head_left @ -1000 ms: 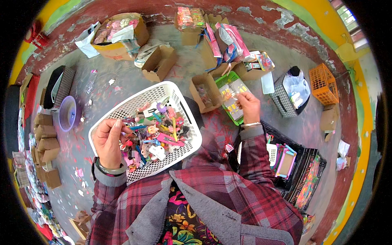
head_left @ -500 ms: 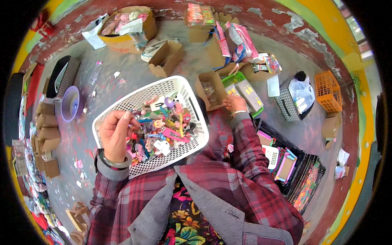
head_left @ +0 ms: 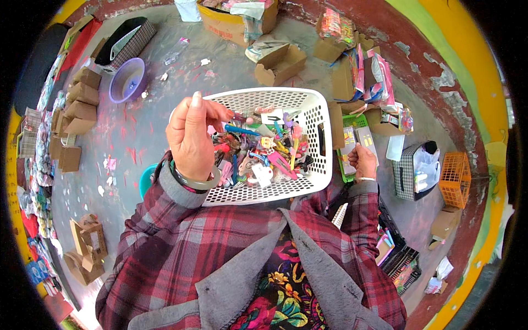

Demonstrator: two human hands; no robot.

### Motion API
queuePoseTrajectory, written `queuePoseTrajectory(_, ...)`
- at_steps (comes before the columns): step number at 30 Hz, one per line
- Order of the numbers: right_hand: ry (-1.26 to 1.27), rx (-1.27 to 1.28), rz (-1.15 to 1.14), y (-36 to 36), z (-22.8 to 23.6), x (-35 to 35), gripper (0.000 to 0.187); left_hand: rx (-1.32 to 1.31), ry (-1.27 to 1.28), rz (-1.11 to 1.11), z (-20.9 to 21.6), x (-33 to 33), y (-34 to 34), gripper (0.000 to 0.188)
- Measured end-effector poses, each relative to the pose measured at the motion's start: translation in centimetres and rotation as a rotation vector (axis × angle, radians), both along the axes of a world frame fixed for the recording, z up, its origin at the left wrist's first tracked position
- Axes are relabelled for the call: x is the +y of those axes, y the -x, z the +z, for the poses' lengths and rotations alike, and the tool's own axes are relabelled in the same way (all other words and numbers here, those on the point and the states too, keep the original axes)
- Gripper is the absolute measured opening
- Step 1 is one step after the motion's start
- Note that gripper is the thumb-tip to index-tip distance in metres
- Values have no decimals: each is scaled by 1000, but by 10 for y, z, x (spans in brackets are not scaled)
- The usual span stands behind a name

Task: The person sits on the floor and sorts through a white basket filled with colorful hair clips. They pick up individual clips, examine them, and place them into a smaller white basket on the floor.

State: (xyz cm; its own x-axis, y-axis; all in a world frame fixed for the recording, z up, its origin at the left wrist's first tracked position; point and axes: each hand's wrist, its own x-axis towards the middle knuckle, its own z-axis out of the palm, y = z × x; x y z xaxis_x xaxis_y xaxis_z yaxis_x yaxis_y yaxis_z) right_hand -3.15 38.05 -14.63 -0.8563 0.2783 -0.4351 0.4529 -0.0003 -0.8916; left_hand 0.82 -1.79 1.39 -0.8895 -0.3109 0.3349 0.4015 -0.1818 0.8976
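Note:
On my lap lies a white plastic basket (head_left: 324, 159), its sides full of holes. Small colourful hair clips (head_left: 267, 143) and trinkets are heaped inside it. My left hand (head_left: 192, 132) is over the basket's left side with thumb and fingers drawn together; whatever they pinch is too small or hidden to make out. To the right, my right hand (head_left: 363, 162) is closed at a long grey box (head_left: 366, 137) with yellow marks, which lies in a green basket (head_left: 355, 119). The curled fingers hide what is in that hand.
Cardboard boxes (head_left: 280, 63) stand ahead, near pink packages (head_left: 385, 82). At the right are a checked fabric bin (head_left: 407, 184), an orange crate (head_left: 454, 179) and a black crate (head_left: 400, 269). A purple basin (head_left: 127, 81) and more boxes (head_left: 80, 115) are at the left.
The view has shifted, so the surroundings sit differently. My left hand has come up toward the basket's left rim. My right hand has curled more tightly beside the grey box.

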Motion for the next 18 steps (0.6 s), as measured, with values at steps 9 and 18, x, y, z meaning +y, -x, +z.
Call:
queuePoseTrajectory(9, -205, 28, -15, -54, 27, 58, 13, -45, 57, -56, 1, 3, -2, 32)
queuePoseTrajectory(18, -304, -200, -406, -224, -26, 205, 11, -43, 43, -104, 1, 10, -3, 29)
